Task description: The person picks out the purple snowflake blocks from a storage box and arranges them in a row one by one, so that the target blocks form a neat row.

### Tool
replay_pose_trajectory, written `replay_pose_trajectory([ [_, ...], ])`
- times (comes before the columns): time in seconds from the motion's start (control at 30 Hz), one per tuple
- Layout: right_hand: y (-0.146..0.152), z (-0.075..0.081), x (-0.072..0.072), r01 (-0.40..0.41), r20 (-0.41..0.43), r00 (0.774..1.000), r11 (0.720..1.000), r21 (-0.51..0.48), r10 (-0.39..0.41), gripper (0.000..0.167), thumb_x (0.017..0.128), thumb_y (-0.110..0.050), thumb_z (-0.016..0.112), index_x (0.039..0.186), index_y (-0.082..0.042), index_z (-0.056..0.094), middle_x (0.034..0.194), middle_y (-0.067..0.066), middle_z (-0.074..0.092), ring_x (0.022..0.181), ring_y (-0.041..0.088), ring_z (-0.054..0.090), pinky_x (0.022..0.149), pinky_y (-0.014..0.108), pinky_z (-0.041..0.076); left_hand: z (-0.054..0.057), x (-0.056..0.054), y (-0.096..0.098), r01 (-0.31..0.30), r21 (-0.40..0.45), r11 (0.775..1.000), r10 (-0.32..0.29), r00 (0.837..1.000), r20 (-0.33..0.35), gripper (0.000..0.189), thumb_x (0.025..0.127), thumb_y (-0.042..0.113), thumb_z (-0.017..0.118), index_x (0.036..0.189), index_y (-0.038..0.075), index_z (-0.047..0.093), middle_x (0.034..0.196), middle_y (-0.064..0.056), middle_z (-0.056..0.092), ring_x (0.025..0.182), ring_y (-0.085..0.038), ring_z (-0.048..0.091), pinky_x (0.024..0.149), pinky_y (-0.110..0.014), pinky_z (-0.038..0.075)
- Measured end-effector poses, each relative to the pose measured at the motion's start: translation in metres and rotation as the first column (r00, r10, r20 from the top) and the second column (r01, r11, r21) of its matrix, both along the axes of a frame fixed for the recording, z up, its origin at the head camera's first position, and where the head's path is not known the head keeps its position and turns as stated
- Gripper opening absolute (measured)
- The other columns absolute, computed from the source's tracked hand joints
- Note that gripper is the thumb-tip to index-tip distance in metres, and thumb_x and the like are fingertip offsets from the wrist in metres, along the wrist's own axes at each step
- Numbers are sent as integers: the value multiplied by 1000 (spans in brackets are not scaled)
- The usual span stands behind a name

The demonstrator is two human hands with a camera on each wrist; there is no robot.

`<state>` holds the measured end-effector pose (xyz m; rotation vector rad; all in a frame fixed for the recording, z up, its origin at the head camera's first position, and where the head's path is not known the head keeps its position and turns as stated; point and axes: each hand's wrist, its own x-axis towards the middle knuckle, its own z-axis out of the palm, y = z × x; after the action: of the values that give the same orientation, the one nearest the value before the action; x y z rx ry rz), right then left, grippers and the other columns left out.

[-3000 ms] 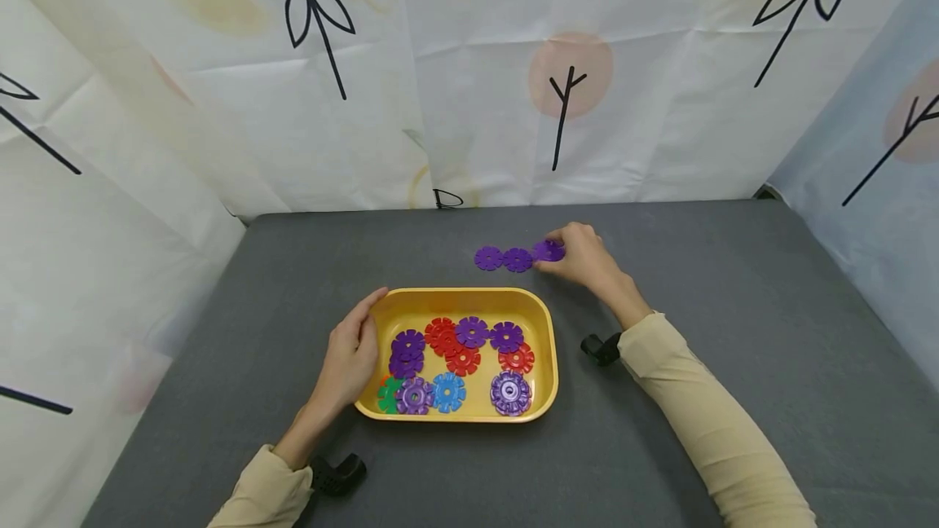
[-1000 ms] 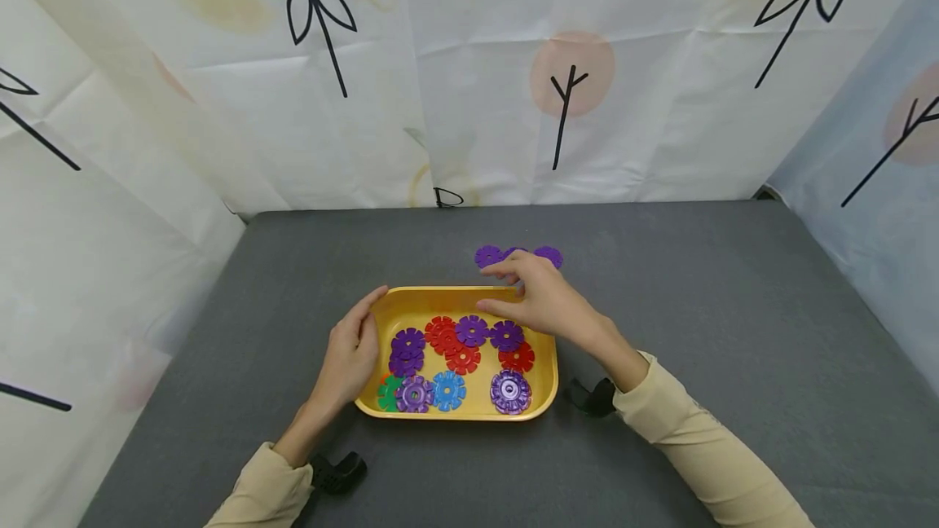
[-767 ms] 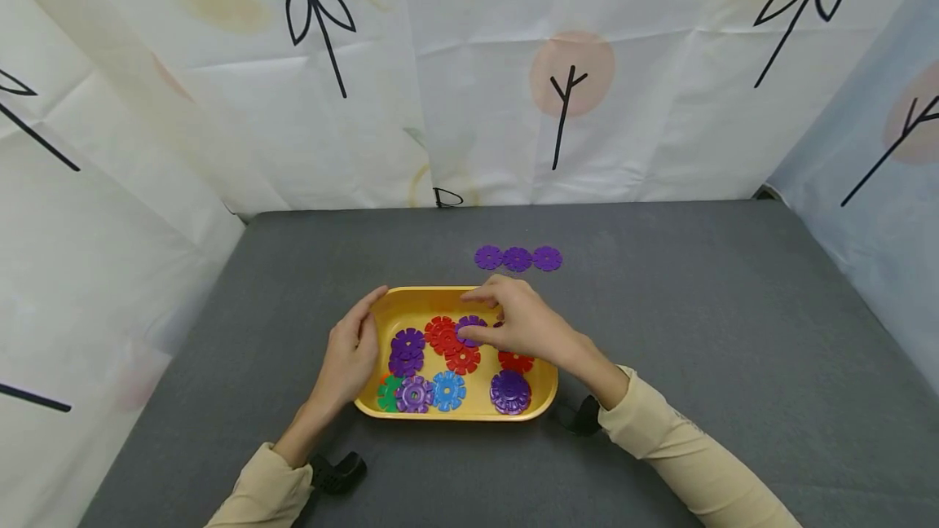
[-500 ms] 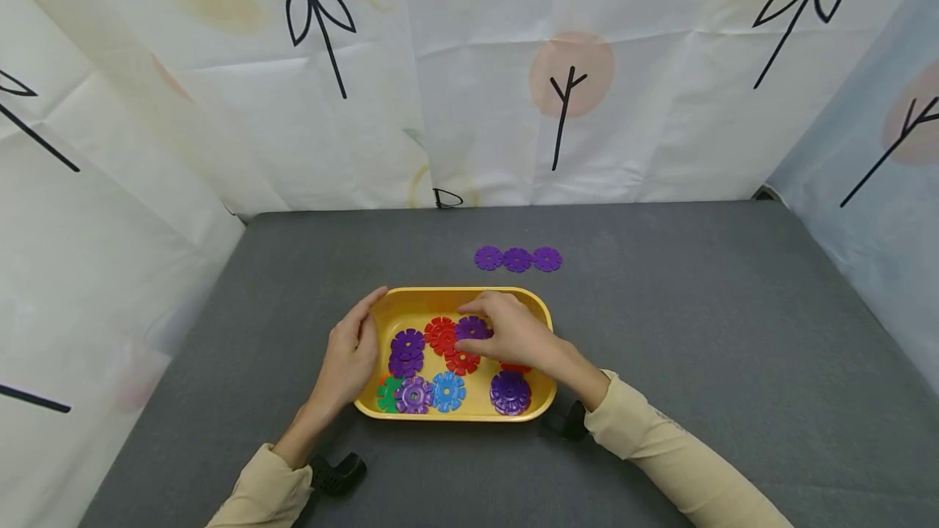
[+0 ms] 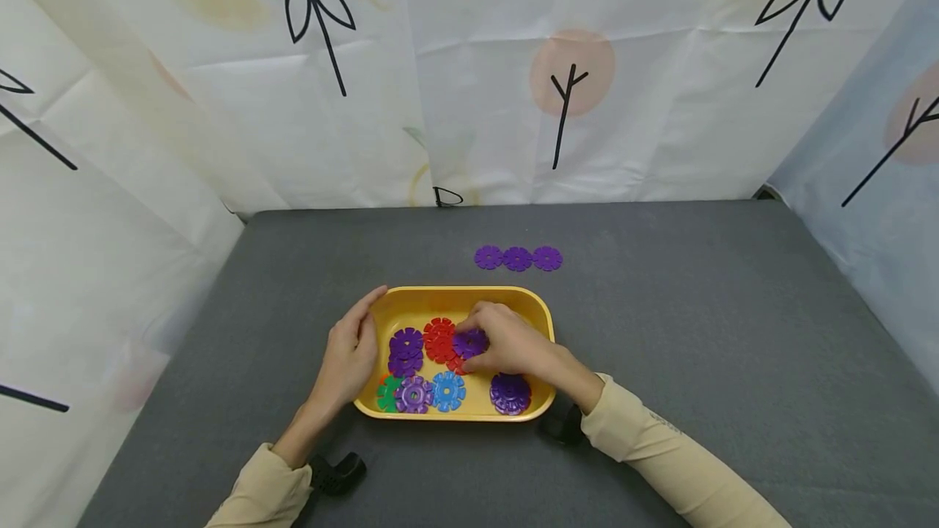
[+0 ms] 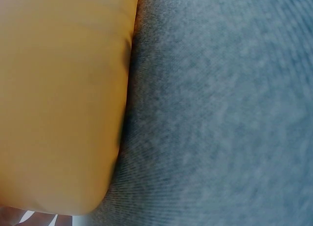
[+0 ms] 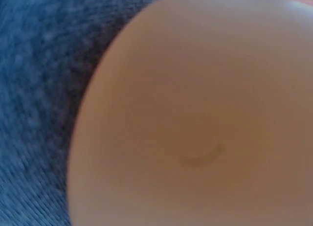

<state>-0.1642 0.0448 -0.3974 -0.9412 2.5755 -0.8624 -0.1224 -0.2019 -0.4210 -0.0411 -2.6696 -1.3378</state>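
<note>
Along the left side of a yellow plastic tray point(image 5: 469, 294), my left hand point(image 5: 354, 353) holds the wall, with its fingers reaching up to the far-left corner. Inside the tray my right hand point(image 5: 504, 341) pinches a purple flower-shaped disc point(image 5: 470, 343) between thumb and fingers. Red notched discs point(image 5: 438, 339) lie just left of that disc. Elsewhere in the tray are a pair of purple discs point(image 5: 406, 351), a green disc point(image 5: 389, 394), a shiny purple disc point(image 5: 415, 394), a blue disc point(image 5: 448, 391) and a larger dark purple disc point(image 5: 510, 393). My right hand hides some pieces beneath it.
Beyond the tray, three purple discs point(image 5: 517, 259) lie in a row on the grey table point(image 5: 697, 292). Cloth printed with flowers and trees point(image 5: 484, 104) hangs behind the table. Wrist views mostly show the tray's outer wall point(image 6: 58, 99) and grey fabric point(image 6: 220, 108).
My right hand let go of the third purple disc in the row, came back into the tray and took hold of another purple disc. My left hand stays on the tray.
</note>
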Motion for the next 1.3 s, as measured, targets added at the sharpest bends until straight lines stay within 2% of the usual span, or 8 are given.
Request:
replay_pose_trajectory([
  [0.2,-1,0,-1,39,38,998,999,12,-40,54,76,-20,91,123,0,73,98,9,65,86,15,50,73,22,41,0,0,0,-2,-1,1000,2,1000,4,45,108,5,37,150,7,50,71,-4,37,49,-9,32,53,-24,34],
  [0.37,-2,0,-2,34,56,998,999,11,-34,44,76,-20,91,113,0,77,87,5,66,81,13,46,71,23,37,0,0,0,-4,0,1000,4,1000,8,45,108,5,36,150,8,50,69,-3,37,48,-10,32,52,-23,34],
  [0.5,-2,-2,-3,10,24,1000,1000,-2,-10,39,76,-24,91,106,-2,79,78,2,65,76,12,44,68,23,33,0,0,0,-3,-1,1000,3,1000,9,45,108,5,36,150,8,50,71,-4,38,49,-10,33,52,-23,34],
  [0.67,-1,1,0,35,16,999,999,-9,-35,46,77,-26,90,113,-2,77,85,2,61,79,13,46,68,22,35,-1,0,0,4,6,1000,-4,1000,-4,45,108,5,37,150,7,50,71,-4,38,48,-9,32,51,-23,34],
  [0.8,1,11,2,64,12,998,997,-31,-64,51,77,-24,90,119,0,75,91,6,60,81,14,48,66,20,39,-1,0,0,7,7,1000,-7,1000,-16,44,107,5,37,150,6,51,72,-4,38,49,-9,33,52,-23,34],
  [0.97,10,27,0,96,-34,995,994,-55,-98,49,79,-26,88,120,-3,75,97,6,61,87,16,52,72,21,44,0,0,0,7,6,1000,-7,1000,-16,44,108,5,37,150,6,50,72,-5,38,48,-10,33,51,-23,35],
  [1.13,26,42,-9,146,-79,985,986,-86,-153,51,80,-28,88,122,-3,74,102,9,61,91,25,56,74,26,46,0,0,0,4,15,1000,-4,1000,-8,44,108,5,37,150,6,50,71,-4,37,47,-9,32,50,-23,34],
  [1.3,48,50,-27,222,-115,965,968,-117,-235,54,82,-24,86,127,2,71,106,16,61,94,31,60,80,34,55,-1,0,0,1,23,1000,-1,1000,2,45,108,5,37,150,8,51,69,-3,36,47,-9,33,50,-23,33],
])
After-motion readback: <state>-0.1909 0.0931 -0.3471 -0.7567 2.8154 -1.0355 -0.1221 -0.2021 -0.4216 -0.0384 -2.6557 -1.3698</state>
